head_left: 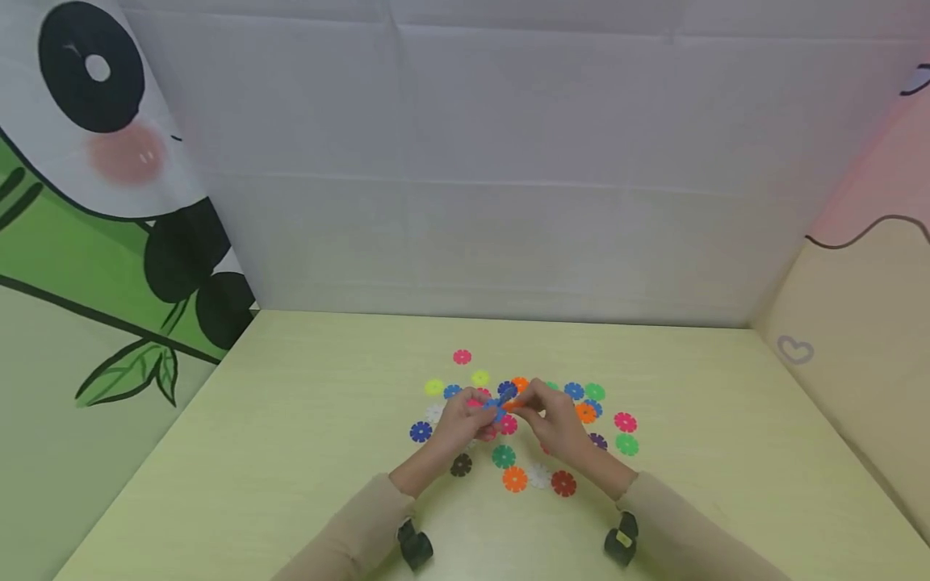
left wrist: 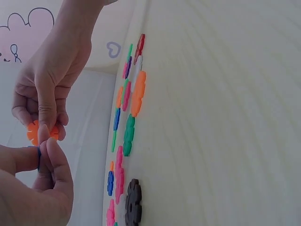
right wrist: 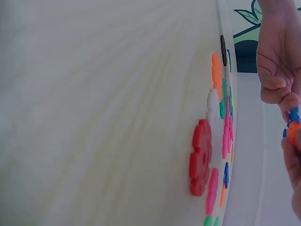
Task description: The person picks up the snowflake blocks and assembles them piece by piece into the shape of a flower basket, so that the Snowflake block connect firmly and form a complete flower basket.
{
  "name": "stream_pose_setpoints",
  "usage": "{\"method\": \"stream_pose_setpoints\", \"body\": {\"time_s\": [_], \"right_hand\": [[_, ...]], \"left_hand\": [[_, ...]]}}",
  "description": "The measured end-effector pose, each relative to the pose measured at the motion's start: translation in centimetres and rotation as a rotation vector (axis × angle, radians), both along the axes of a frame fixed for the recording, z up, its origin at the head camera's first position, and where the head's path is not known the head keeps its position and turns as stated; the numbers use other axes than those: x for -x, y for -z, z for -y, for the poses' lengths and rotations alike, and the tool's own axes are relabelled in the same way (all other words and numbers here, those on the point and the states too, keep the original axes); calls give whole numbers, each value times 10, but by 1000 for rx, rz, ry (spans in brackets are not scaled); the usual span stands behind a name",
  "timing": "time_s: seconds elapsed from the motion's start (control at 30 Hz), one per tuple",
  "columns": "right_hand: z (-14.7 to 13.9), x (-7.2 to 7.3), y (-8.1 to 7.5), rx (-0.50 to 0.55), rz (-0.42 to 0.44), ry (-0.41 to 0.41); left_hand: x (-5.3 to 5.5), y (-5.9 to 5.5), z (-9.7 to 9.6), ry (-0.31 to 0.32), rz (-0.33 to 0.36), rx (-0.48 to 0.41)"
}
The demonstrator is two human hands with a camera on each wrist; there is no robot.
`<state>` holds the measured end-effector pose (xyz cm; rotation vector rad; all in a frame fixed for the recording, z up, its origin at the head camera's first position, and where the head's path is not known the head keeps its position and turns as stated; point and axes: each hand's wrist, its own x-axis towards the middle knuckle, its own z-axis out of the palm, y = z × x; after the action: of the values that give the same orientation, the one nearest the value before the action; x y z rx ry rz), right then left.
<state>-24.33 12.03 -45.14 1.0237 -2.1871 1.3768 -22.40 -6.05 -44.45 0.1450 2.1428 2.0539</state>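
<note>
Above the table, both hands meet at small notched plastic discs. My left hand pinches a blue notched disc between thumb and fingers; only part of it shows past the fingertips. My right hand pinches an orange notched disc by its edge, fingertips right beside the left hand's. In the right wrist view the orange disc overlaps the blue one, and blue shows on both sides of it. I cannot tell whether their slots are joined.
Many loose flower-shaped discs lie around and below the hands, among them a black one, a red one, a green one and a pink one. The pale table meets a white backdrop behind.
</note>
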Motion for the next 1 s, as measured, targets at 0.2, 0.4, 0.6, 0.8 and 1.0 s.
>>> {"method": "stream_pose_setpoints", "body": {"time_s": [0.2,0.4,0.6,0.8,1.0], "right_hand": [[1,2,5,18,34,-12],[0,-1,2,-24,102,-11],[-4,-1,-1,-73,139,-85],[-17,3,-5,-152,218,-167],[-50,16,-2,-373,342,-109]], "left_hand": [[1,3,-1,-7,25,-13],[-2,4,-1,11,-21,-3],[-4,5,7,73,-94,111],[0,5,16,140,-124,127],[1,4,26,160,-115,108]]}}
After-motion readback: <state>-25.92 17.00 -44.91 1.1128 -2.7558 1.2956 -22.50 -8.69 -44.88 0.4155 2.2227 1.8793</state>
